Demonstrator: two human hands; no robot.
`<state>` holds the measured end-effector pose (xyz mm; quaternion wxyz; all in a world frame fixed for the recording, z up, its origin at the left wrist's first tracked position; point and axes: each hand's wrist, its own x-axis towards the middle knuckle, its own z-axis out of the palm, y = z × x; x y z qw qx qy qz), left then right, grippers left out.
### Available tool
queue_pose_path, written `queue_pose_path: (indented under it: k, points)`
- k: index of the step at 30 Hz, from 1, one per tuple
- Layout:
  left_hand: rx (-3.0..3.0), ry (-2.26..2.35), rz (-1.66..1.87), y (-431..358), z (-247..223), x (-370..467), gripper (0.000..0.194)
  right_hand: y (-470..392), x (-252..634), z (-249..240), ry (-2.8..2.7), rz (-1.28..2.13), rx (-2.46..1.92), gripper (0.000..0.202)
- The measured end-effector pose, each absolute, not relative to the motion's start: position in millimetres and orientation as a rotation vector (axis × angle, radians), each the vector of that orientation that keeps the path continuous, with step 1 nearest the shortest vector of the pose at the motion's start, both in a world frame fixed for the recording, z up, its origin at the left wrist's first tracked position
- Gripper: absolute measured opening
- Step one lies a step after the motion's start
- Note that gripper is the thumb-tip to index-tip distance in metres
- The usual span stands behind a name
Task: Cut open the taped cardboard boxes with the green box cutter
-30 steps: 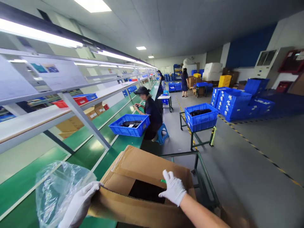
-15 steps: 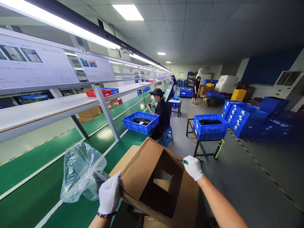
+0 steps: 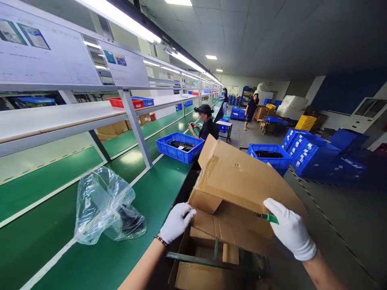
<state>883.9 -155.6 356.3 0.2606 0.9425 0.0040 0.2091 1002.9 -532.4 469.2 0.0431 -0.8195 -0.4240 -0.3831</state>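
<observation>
A large brown cardboard box point(image 3: 242, 173) is tilted over the bench's right edge, its flaps hanging loose. My left hand point(image 3: 177, 222), in a white glove, pinches the box's near left edge between thumb and fingers. My right hand point(image 3: 290, 229), also gloved, is closed on a small green-handled tool point(image 3: 272, 218) whose dark tip points left against the cardboard. Under the raised box, another open carton point(image 3: 199, 276) stands low beside the bench, behind a dark metal bar. On the green bench lies a clear plastic bag point(image 3: 105, 209) with something black inside.
A blue bin point(image 3: 179, 148) of dark items stands on the bench point(image 3: 163, 177), near a seated person point(image 3: 207, 125). Another blue bin point(image 3: 269, 155) is beyond the box. Stacked blue crates point(image 3: 314, 153) stand right. Further back, a person point(image 3: 250, 108) is on the floor.
The box has turned and swung up to the right, showing an outer side instead of its opening. Both hands have moved right with it, and the lower carton is more exposed.
</observation>
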Motion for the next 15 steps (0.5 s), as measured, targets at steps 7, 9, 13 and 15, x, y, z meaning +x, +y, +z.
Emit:
queue_pose_path:
  k: [7,9,13,15]
  points:
    - [2.748,0.280,-0.449,-170,167,873,0.035,-451,1003,317,-1.013,-0.258,-2.965,0.045]
    - [2.716,0.384,-0.560,-176,134,869,0.048,-435,1001,299,-0.967,-0.169,-3.024,0.045]
    - [2.653,0.591,-0.596,-181,103,878,0.077,-417,989,292,-0.922,-0.049,-3.055,0.045]
    - [2.608,0.776,-0.560,-186,104,898,0.097,-408,981,291,-0.942,-0.011,-3.058,0.047]
